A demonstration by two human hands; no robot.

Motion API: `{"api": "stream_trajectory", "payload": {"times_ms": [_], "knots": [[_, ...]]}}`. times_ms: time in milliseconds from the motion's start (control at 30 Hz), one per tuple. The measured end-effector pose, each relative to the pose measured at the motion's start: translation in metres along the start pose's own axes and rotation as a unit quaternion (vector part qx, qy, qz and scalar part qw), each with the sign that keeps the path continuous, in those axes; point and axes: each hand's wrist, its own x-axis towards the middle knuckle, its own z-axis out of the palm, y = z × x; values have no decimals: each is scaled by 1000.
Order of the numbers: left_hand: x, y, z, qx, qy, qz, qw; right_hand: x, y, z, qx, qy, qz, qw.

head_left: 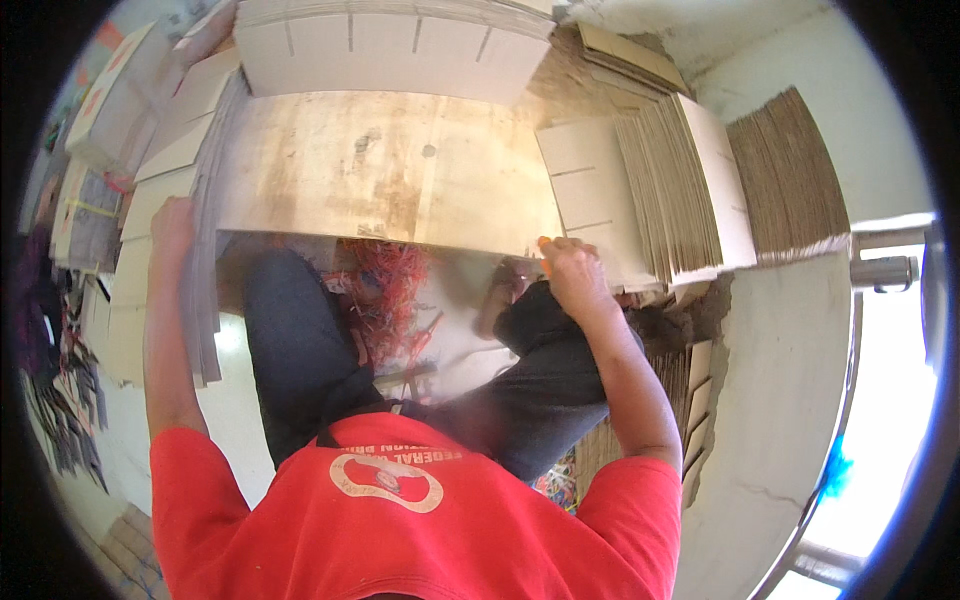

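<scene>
My left hand (172, 220) is at the slotted cardboard sheets (160, 290) stacked along the left side of the wooden table (330, 165). It is blurred, and its fingers cannot be made out. My right hand (577, 272) is closed at the table's near right edge. A small orange object (544, 243) pokes out from its fingers; most of it is hidden. Just beyond that hand stands a thick stack of slotted cardboard sheets (660, 200), with one sheet (585, 185) lying against its left side.
Slotted cardboard pieces (390, 45) line the table's far edge. More brown cardboard (785, 180) leans by the right wall. White boxes (120, 95) stand at far left. Between my legs, a heap of red shredded strips (385, 300) lies on the floor. More cardboard stands below at right.
</scene>
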Motion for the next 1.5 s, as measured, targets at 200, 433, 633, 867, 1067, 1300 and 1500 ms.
{"api": "stream_trajectory", "payload": {"times_ms": [200,433,633,867,1067,1300,1500], "knots": [[9,113,-88,-328,48,48,942,-27,104,14,136,100,268,949],[-50,421,-61,-744,-480,92,456,-35,128,29,239,-131,444,854],[-113,596,-43,-769,-523,48,364,-65,149,56,374,17,361,854],[-116,666,-48,-842,-472,-100,241,-50,151,38,280,179,328,885],[-124,652,-62,-876,-416,-148,195,-44,139,42,275,130,276,912],[-106,660,-60,-930,-273,37,243,-20,130,31,222,160,271,923],[-59,621,-156,-835,-403,-36,373,-28,140,28,237,157,337,898]]}}
